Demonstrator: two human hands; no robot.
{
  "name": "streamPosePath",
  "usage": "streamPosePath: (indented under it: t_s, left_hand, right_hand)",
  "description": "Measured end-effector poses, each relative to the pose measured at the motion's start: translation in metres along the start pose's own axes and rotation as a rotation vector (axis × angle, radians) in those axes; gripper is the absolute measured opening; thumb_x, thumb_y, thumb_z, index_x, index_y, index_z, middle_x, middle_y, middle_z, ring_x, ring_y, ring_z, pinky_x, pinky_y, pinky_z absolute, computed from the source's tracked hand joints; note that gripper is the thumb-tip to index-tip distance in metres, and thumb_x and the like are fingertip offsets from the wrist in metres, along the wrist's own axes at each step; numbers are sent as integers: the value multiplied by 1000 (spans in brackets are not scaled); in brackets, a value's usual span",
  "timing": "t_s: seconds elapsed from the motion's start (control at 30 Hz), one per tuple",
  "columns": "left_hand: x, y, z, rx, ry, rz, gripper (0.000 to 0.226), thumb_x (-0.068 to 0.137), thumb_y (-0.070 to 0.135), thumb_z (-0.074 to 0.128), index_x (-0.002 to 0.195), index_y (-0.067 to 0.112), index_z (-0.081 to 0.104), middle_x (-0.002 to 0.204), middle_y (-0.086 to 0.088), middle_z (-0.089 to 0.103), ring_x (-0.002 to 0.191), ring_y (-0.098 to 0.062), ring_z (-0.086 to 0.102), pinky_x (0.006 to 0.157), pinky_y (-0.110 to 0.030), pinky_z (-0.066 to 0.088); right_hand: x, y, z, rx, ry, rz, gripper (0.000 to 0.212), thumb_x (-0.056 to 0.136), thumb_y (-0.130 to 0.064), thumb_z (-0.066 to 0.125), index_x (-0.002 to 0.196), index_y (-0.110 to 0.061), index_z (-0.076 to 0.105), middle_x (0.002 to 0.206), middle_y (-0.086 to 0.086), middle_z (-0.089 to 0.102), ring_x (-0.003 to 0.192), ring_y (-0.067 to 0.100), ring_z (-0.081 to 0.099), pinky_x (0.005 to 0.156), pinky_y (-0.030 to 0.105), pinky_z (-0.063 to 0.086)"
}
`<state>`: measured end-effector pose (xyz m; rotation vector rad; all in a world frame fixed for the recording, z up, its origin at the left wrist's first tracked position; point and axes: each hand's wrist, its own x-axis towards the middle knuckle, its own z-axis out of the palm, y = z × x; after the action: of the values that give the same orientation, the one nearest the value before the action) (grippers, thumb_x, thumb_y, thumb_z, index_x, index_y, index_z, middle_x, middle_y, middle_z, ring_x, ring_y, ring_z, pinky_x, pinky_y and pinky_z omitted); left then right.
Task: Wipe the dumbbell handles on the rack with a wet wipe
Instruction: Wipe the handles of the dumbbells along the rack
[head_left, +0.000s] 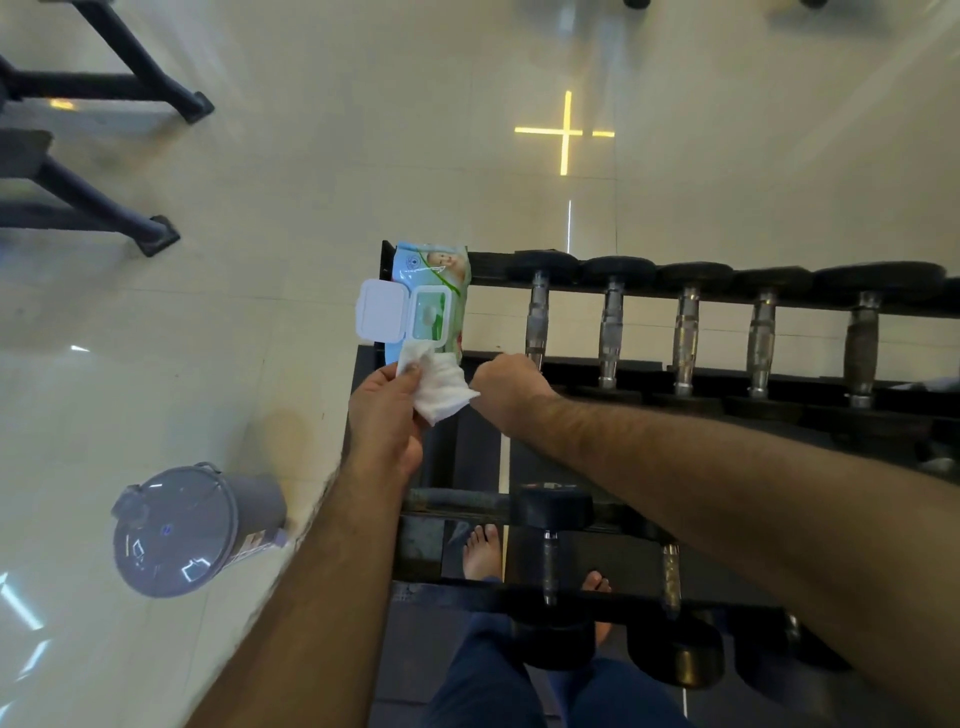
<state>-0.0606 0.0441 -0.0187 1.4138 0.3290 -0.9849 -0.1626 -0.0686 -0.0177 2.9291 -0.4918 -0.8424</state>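
A grey bin (179, 530) with a round lid stands on the pale floor (291, 171) at the left. Next comes the left hand (387, 410). Its thumb and fingers pinch the near left corner of a white wet wipe (439, 387). The wipe is crumpled and stretches sideways between both hands. The right hand (506, 387) is curled in a fist and pinches the wipe's right edge. Just behind the wipe, a blue and green wipe pack (431, 301) lies on the left end of the black rack (649, 366), pointing away, with its white lid flipped open to the left. To the right, shiny dumbbell handles (685, 332) sit side by side, each pointing away. The last dumbbell is cut off at the edge. The lower dumbbells are dark and partly hidden by the right arm.
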Motion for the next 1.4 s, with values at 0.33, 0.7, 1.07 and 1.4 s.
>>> streamPosePath:
  t_s: [0.33, 0.7, 1.07, 1.4]
  left_hand:
    - [12, 0, -2, 4, 47, -21, 22, 100, 7, 68, 121, 3, 66, 116, -14, 76, 97, -25, 78, 78, -39, 65]
    - [3, 1, 20, 30, -15, -24, 30, 96, 12, 74, 126, 8, 68, 121, -10, 76, 106, -27, 76, 91, -49, 63]
    - [11, -1, 105, 403, -81, 227, 12, 100, 15, 70, 101, 27, 70, 101, 3, 73, 90, -12, 73, 77, -35, 65]
    - [44, -51, 181, 778, 115, 479, 26, 107, 19, 49, 114, 15, 74, 97, 1, 74, 92, -19, 69, 79, -39, 60]
  right_hand:
    - [-50, 6, 78, 506, 604, 327, 43, 87, -20, 88, 124, -4, 73, 112, 13, 76, 90, 30, 76, 78, 41, 66]
    - [-58, 50, 74, 451, 487, 118, 47, 90, -43, 83, 122, -12, 71, 108, 7, 75, 90, 27, 74, 79, 43, 64]
    - [-64, 95, 99, 868, 270, 494, 158, 63, -86, 79, 170, -19, -16, 176, -1, -28, 163, 25, -21, 134, 51, 7]
    - [-56, 90, 110, 662, 274, 460, 168, 53, -112, 44, 164, -7, -28, 168, 10, -43, 158, 27, -35, 133, 46, -8]
